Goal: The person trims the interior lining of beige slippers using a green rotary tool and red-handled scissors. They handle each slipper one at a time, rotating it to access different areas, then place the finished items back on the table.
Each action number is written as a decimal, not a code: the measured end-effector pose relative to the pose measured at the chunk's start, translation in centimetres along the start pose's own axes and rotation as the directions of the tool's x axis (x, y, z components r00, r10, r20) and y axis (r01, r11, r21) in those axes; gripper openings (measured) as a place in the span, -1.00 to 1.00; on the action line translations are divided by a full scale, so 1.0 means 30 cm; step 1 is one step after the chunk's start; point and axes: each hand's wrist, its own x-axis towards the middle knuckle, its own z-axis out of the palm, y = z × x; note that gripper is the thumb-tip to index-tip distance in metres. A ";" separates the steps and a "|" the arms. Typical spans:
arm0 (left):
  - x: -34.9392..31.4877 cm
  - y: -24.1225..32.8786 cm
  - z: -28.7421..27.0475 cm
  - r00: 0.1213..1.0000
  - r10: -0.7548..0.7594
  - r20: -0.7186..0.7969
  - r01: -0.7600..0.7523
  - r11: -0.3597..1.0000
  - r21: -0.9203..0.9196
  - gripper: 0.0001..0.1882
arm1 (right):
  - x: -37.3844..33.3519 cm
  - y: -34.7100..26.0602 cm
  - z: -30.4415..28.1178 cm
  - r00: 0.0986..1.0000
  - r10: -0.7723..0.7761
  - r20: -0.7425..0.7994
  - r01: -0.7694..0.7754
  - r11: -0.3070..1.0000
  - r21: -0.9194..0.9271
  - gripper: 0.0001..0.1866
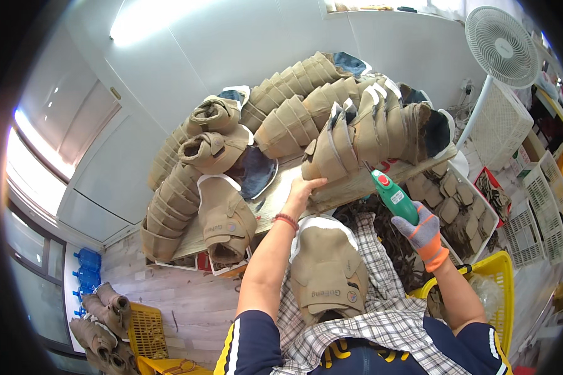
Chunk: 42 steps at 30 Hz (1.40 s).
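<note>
My bare left hand [301, 192] grips the near end of a nested row of brown shoe uppers [329, 156] on the wooden board; some of its fingers are hidden. Wrapped in a grey and orange glove, my right hand [418, 231] holds a green power tool [394, 197] with a red button. Its thin metal tip points up and left, close to the uppers. Across my lap, on a checked apron [385, 287], lies a single brown upper [328, 275] with a white edge. Another single upper [226, 219] rests on the board's left part.
More nested rows of uppers [294, 125] cover the wooden board [350, 194]. Right of it stand a bin of brown pieces [447, 206], a yellow basket [503, 294], white crates [522, 219] and a fan [502, 49]. On the floor at left are finished-looking boots [103, 325] and a yellow crate [147, 331].
</note>
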 end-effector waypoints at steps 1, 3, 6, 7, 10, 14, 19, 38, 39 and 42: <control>0.018 0.003 0.000 1.000 0.000 0.014 0.000 1.000 -0.004 -0.63 | 0.001 0.005 0.007 1.000 -0.007 -0.011 0.007 1.000 -0.006 -0.49; 0.014 0.034 -0.001 0.966 0.249 0.067 -0.239 0.961 -0.136 -0.65 | 0.011 0.023 0.033 0.999 -0.028 -0.031 0.028 1.000 -0.010 -0.50; -0.012 0.084 -0.047 0.866 0.498 -0.055 -0.490 0.865 0.108 -0.71 | 0.017 0.013 0.057 1.000 0.010 -0.008 -0.010 0.999 0.040 -0.49; -0.060 0.123 -0.044 0.844 0.530 -0.081 -0.516 0.844 0.145 -0.73 | 0.017 0.023 0.063 1.000 0.018 -0.005 -0.018 0.999 0.037 -0.49; -0.189 0.165 -0.110 0.924 0.364 -0.115 -0.372 0.927 -0.051 -0.75 | 0.024 0.017 0.093 0.996 -0.089 0.016 0.089 0.995 -0.049 -0.45; -0.310 0.164 -0.160 0.883 0.352 -0.310 -0.432 0.868 -0.246 -0.73 | 0.045 0.004 0.138 0.987 -0.158 0.041 0.161 0.983 -0.087 -0.41; -0.421 0.183 -0.246 0.977 0.036 -0.210 -0.199 0.508 -0.838 -0.60 | 0.033 -0.019 0.162 0.977 -0.206 0.053 0.212 0.963 -0.166 -0.39; -0.545 0.230 -0.319 0.995 0.011 -0.098 -0.094 0.396 -0.913 -0.63 | 0.094 0.003 0.029 0.569 -0.804 0.171 0.743 0.415 -0.524 -0.34; -0.547 0.232 -0.318 0.995 0.005 -0.099 -0.093 0.398 -0.913 -0.63 | 0.096 0.014 0.025 0.560 -0.811 0.170 0.747 0.406 -0.527 -0.34; -0.544 0.215 -0.325 0.988 -0.018 -0.152 -0.130 0.426 -0.896 -0.63 | 0.105 0.030 0.025 0.538 -0.826 0.167 0.766 0.397 -0.506 -0.33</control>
